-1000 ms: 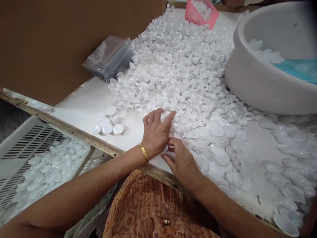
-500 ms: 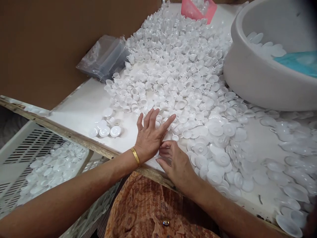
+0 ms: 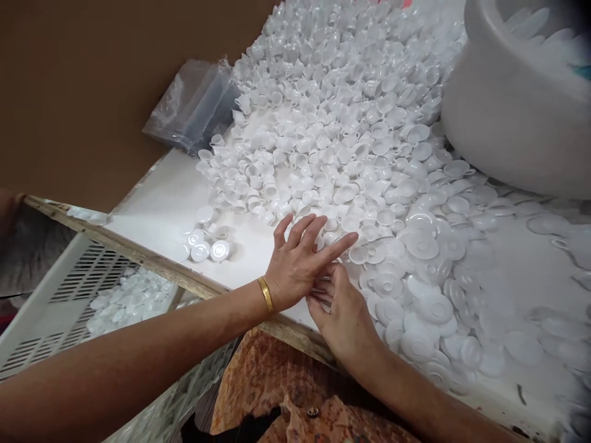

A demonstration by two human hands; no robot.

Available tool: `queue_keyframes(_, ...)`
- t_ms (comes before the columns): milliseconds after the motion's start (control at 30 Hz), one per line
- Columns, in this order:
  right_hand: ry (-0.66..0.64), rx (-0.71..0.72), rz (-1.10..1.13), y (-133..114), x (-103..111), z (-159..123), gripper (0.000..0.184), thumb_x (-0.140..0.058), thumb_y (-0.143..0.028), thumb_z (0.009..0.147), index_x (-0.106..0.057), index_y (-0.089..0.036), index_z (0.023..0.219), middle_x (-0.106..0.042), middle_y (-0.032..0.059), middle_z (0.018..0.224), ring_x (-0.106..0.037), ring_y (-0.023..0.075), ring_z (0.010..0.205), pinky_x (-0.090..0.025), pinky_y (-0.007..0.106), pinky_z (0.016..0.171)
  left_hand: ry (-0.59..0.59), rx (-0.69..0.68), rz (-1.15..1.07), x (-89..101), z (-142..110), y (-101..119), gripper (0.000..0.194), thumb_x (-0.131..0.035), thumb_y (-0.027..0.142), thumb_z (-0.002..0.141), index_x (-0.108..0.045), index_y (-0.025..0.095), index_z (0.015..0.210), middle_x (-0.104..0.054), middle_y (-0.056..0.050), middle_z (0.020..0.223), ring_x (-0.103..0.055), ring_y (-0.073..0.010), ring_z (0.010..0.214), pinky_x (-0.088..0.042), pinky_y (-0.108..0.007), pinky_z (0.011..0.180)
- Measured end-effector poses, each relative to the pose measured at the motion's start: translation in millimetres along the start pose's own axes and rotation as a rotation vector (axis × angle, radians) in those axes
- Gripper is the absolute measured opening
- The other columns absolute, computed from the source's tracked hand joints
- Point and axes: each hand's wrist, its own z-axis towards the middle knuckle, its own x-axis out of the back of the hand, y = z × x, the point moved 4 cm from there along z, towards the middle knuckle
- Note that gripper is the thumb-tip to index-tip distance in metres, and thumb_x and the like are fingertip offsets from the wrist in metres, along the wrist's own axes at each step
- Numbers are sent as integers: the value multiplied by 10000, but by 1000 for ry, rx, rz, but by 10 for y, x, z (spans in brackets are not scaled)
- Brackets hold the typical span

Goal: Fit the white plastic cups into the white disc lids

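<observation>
Two bare hands meet at the edge of a white work table [image 3: 166, 191], before a spread of small white cups [image 3: 323, 117] and saucers [image 3: 418, 246]. The left hand [image 3: 298, 264], a gold bracelet [image 3: 265, 294] at its wrist, has its visible fingers fanned apart, the index finger pointing toward the saucers; the right hand [image 3: 344, 307] sits just beside it, fingers curled beneath the left palm. A white sliver seen between the hands half a second earlier can no longer be made out, and whether it is covered or gone cannot be told. The view has shifted as well: a large pale tub [image 3: 498, 123] now stands farther right and cut by the frame, while a pink container [image 3: 407, 3] has shrunk to a strip at the top edge. A loose cluster of white pieces [image 3: 220, 250] remains to the left of the hands. The left thumb and the right fingertips are hidden where the hands overlap, so it cannot be told whether either hand grips anything. At lower left, the forearm partly hides a slatted basket [image 3: 55, 301] of white pieces; at far right, the table's contents blur into shadow.
</observation>
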Motion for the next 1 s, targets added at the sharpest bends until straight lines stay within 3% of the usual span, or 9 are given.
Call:
queue_keyframes(200, -22, 198, -119, -139, 123, -25, 215, -478, -97, 782, -460, -187, 977, -601, 75, 973, -626, 166, 895, -545, 302, 744, -1, 113, 16, -26, 25, -65, 501, -464, 404, 867, -341, 402, 1353, -329, -87, 1353, -287, -277, 1262, -151, -515, 1053)
queue_keyframes(300, 108, 305, -279, -251, 402, -36, 149, -477, -140, 821, -525, -194, 952, -619, 57, 962, -630, 154, 832, -527, 257, 645, -20, 206, 73, 52, -40, -254, 496, -429, 408, 878, -319, 408, 1362, -301, -70, 1361, -250, -305, 1273, -116, -550, 1045)
queue_keyframes(433, 315, 198, -491, -294, 879, -60, 89, -513, -253, 844, -578, -202, 877, -637, 8, 751, -619, 144, 638, -470, 251, 544, -47, 303, 113, 249, -220, -658, 493, -384, 513, 868, -334, 420, 1350, -375, -58, 1249, -285, -344, 1188, -158, -593, 988)
queue_keyframes(533, 214, 215, -712, -271, 972, -118, 92, -528, -246, 834, -601, -208, 876, -641, 10, 773, -607, 151, 636, -457, 274, 566, -5, 432, 87, 422, -366, -949, 452, -303, 497, 901, -298, 452, 1350, -426, -40, 1138, -323, -325, 1100, -217, -580, 935)
queue_keyframes(633, 88, 317, -917, -250, 875, -198, 107, -552, -195, 820, -604, -200, 914, -635, 40, 880, -608, 180, 750, -467, 299, 616, 76, 477, 60, 537, -443, -1033, 422, -317, 503, 894, -357, 447, 1311, -459, -34, 1033, -346, -322, 1039, -252, -557, 896)
queue_keyframes(700, 38, 353, -1032, -246, 789, -239, 123, -602, -194, 797, -602, -193, 921, -621, 54, 893, -595, 204, 803, -476, 322, 651, 75, 442, 43, 538, -435, -926, 372, -344, 482, 892, -475, 392, 1229, -476, -47, 980, -375, -305, 998, -296, -511, 857)
queue_keyframes(800, -38, 359, -1149, -248, 674, -270, 168, -697, -209, 732, -596, -182, 864, -598, 63, 871, -570, 226, 800, -475, 350, 657, -17, 253, -65, 410, -324, -537, 263, -413, 379, 894, -601, 282, 1050, -519, -61, 902, -432, -238, 895, -355, -402, 770)
queue_keyframes(900, -77, 345, -1188, -255, 615, -284, 180, -727, -187, 697, -561, -186, 767, -581, 47, 818, -550, 214, 741, -448, 331, 601, -106, 49, -166, 217, -159, -100, 194, -507, 292, 858, -613, 238, 1012, -547, -61, 897, -447, -206, 861, -353, -341, 720)
queue_keyframes(1000, -80, 301, -1122, -268, 646, -290, 162, -690, -148, 720, -534, -191, 731, -573, 27, 791, -541, 179, 691, -419, 298, 573, -120, -11, -132, 89, -39, 109, 173, -517, 251, 848, -612, 218, 988, -538, -67, 880, -439, -209, 855, -332, -342, 716)
